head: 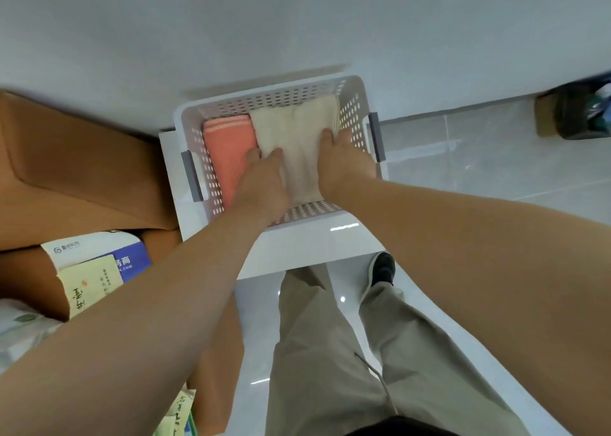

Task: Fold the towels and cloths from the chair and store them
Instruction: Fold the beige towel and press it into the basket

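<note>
A small white desk (310, 247) stands against a pale wall (297, 22) on a glossy tiled floor (479, 158), with cardboard boxes (82, 171) at its left edge. A perforated white basket (264, 96) sits on the desk's far half. In it a folded pink towel (228, 141) lies on the left, and a cream towel (297, 128) just beside it. The left hand (264, 177) and right hand (344, 164) each have a grip curled over one side edge of the cream towel, thumbs on top.
</note>
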`<state>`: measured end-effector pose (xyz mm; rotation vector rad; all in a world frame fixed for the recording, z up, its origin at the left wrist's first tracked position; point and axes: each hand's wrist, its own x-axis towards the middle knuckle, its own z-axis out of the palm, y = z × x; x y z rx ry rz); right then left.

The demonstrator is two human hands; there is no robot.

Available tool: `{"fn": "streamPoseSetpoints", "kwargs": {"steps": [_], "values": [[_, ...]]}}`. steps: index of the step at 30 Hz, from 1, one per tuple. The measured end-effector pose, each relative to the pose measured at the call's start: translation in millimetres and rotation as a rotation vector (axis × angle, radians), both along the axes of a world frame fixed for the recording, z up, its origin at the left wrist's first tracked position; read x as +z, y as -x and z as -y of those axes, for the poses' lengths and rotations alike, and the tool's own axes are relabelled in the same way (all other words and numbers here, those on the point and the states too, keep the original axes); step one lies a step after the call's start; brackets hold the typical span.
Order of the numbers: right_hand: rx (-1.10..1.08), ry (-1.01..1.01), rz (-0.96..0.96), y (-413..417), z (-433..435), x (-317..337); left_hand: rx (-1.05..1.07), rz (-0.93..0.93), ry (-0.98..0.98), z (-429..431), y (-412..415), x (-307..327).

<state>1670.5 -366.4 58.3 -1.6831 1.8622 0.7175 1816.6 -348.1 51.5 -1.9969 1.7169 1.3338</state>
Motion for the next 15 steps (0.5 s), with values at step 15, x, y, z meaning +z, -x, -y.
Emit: {"fn": "streamPoseSetpoints", "kwargs": {"steps": [15], "values": [[0.445, -0.025, -0.218, 11.3, 19.7, -52.8, -0.805, 0.549, 0.129, 38.7, 9.1, -32.4]]}}
